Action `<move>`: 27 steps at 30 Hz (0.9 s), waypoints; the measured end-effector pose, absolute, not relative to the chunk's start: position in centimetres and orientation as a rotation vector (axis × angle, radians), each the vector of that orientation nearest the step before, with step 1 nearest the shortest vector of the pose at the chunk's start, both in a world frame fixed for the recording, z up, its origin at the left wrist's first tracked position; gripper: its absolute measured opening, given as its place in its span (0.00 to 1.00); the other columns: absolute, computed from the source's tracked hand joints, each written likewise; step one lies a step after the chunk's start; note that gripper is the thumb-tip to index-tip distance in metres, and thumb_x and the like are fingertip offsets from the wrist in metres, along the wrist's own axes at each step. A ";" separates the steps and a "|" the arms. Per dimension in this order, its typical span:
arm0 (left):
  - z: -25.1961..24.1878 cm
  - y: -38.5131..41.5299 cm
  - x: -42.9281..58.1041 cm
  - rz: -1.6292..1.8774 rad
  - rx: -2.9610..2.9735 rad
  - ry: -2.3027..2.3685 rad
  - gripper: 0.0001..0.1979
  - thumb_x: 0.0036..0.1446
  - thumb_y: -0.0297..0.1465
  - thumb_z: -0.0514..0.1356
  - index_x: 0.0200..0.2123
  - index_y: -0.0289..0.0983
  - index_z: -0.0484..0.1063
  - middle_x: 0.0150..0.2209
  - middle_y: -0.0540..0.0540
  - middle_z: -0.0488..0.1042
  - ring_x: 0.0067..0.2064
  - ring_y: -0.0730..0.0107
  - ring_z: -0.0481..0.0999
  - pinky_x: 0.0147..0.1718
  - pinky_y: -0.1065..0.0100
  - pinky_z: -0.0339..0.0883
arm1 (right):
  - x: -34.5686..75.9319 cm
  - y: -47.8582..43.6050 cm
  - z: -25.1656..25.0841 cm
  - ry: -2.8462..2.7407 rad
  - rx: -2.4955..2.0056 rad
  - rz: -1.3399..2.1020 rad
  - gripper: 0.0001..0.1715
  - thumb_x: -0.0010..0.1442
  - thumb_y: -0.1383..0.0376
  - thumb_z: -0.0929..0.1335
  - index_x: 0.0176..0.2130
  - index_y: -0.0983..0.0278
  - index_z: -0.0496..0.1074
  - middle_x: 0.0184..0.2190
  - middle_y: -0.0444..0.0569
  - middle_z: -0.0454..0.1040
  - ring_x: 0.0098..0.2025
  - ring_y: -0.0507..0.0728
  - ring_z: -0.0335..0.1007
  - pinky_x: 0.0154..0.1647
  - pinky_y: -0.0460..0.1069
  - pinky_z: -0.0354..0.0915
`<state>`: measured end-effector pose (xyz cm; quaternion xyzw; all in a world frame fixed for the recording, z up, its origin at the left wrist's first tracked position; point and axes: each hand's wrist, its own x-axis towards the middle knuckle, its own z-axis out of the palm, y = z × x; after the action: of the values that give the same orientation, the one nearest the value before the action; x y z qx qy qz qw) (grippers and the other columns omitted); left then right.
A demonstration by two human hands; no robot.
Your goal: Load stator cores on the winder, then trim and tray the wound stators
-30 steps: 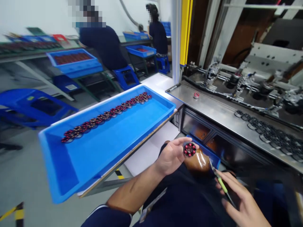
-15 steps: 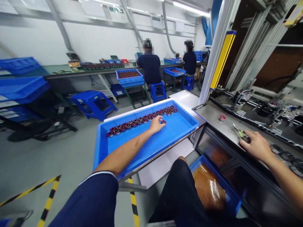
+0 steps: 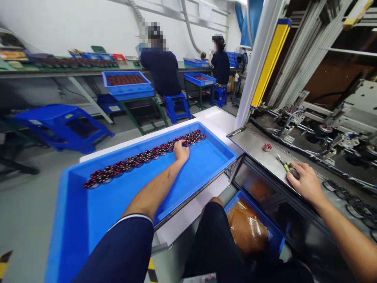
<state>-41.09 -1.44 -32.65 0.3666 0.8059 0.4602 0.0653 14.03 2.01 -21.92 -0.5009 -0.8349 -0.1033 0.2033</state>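
My left hand (image 3: 182, 152) reaches into a large blue tray (image 3: 212, 175), its fingers closed on a small round red-and-black part (image 3: 185, 144). That part is at the near side of a long band of similar parts (image 3: 129, 164) lying along the tray's far side. On the metal work surface at the right, my right hand (image 3: 304, 181) is wrapped round green-handled pliers (image 3: 286, 166), their jaws pointing up and left. A single red-topped round part (image 3: 267, 147) sits on the metal surface beyond the pliers' tip.
Several dark round parts (image 3: 343, 192) lie right of my right hand. A machine (image 3: 321, 129) stands behind the metal surface, beside a yellow bar (image 3: 271, 65). Below is a blue bin (image 3: 277, 245) with a brown wrapped bundle. Two people sit at the far bench.
The view has turned, so the surroundings sit further left. My left hand has moved the part against the band of parts. My right hand still holds the pliers at the same place.
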 end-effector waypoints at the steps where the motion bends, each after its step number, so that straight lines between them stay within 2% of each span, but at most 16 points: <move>1: -32.5 -1.5 -40.9 1.410 1.091 2.441 0.20 0.66 0.37 0.61 0.57 0.36 0.70 0.56 0.39 0.73 0.52 0.57 0.77 0.50 0.51 0.75 | 13.9 1.9 -21.8 -2.330 -1.408 -0.283 0.30 0.63 0.53 0.62 0.52 0.70 0.76 0.50 0.64 0.74 0.51 0.69 0.71 0.57 0.63 0.67; 4: -31.4 -1.5 -39.9 1.459 1.095 2.431 0.19 0.66 0.36 0.62 0.57 0.36 0.70 0.56 0.40 0.73 0.51 0.58 0.77 0.49 0.52 0.76 | 13.3 1.4 -21.5 -2.330 -1.448 -0.257 0.28 0.63 0.55 0.63 0.53 0.69 0.76 0.50 0.63 0.74 0.52 0.68 0.70 0.56 0.61 0.66; 8: -28.0 -0.5 -36.8 1.462 1.329 2.283 0.21 0.61 0.32 0.65 0.56 0.34 0.69 0.56 0.38 0.74 0.42 0.66 0.80 0.48 0.59 0.76 | 12.5 0.8 -21.0 -2.324 -1.511 -0.171 0.27 0.63 0.57 0.63 0.55 0.70 0.75 0.52 0.63 0.73 0.53 0.68 0.68 0.56 0.60 0.64; 11: -24.4 0.4 -33.0 1.412 1.622 2.092 0.21 0.62 0.33 0.62 0.56 0.33 0.67 0.54 0.38 0.76 0.44 0.65 0.80 0.47 0.63 0.76 | 12.0 0.3 -20.8 -2.287 -1.542 -0.069 0.27 0.63 0.59 0.64 0.55 0.71 0.74 0.53 0.63 0.73 0.54 0.68 0.67 0.57 0.60 0.62; 14: -21.5 1.5 -28.4 1.273 1.902 1.850 0.18 0.64 0.35 0.60 0.54 0.34 0.69 0.49 0.39 0.79 0.49 0.62 0.80 0.50 0.61 0.75 | 11.5 -0.3 -20.4 -2.236 -1.555 0.019 0.25 0.61 0.60 0.66 0.54 0.70 0.76 0.52 0.62 0.73 0.54 0.67 0.66 0.57 0.58 0.60; 18: -19.6 4.9 -21.6 1.006 2.041 1.517 0.16 0.61 0.33 0.65 0.51 0.35 0.74 0.48 0.41 0.79 0.51 0.58 0.79 0.54 0.54 0.73 | 11.2 -0.9 -19.7 -2.198 -1.606 0.051 0.21 0.62 0.61 0.67 0.51 0.68 0.77 0.52 0.60 0.73 0.53 0.65 0.66 0.56 0.57 0.60; 20: -19.2 7.0 -18.4 0.911 1.995 1.366 0.17 0.64 0.35 0.64 0.53 0.35 0.72 0.51 0.41 0.77 0.50 0.59 0.79 0.51 0.51 0.75 | 11.2 -1.1 -19.5 -2.184 -1.662 0.037 0.20 0.63 0.60 0.68 0.51 0.68 0.76 0.52 0.60 0.73 0.54 0.65 0.67 0.57 0.58 0.61; 23: -19.1 9.3 -15.0 0.847 1.883 1.204 0.18 0.66 0.37 0.62 0.55 0.35 0.71 0.52 0.41 0.76 0.49 0.60 0.79 0.47 0.54 0.77 | 11.3 -1.2 -19.7 -2.157 -1.730 0.022 0.19 0.65 0.56 0.69 0.51 0.66 0.74 0.53 0.55 0.73 0.56 0.64 0.68 0.58 0.62 0.63; 27: -18.6 8.9 -12.4 0.929 1.802 1.135 0.18 0.65 0.36 0.63 0.55 0.35 0.71 0.51 0.41 0.77 0.47 0.61 0.79 0.46 0.54 0.77 | 11.5 -1.0 -19.5 -2.091 -1.676 0.070 0.19 0.66 0.55 0.70 0.50 0.64 0.73 0.54 0.52 0.73 0.56 0.62 0.70 0.59 0.64 0.66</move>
<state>-12.42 8.91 -18.60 0.7116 0.4481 0.3668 0.3978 11.47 -1.02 -19.46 -0.6088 -0.7593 0.0255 0.2284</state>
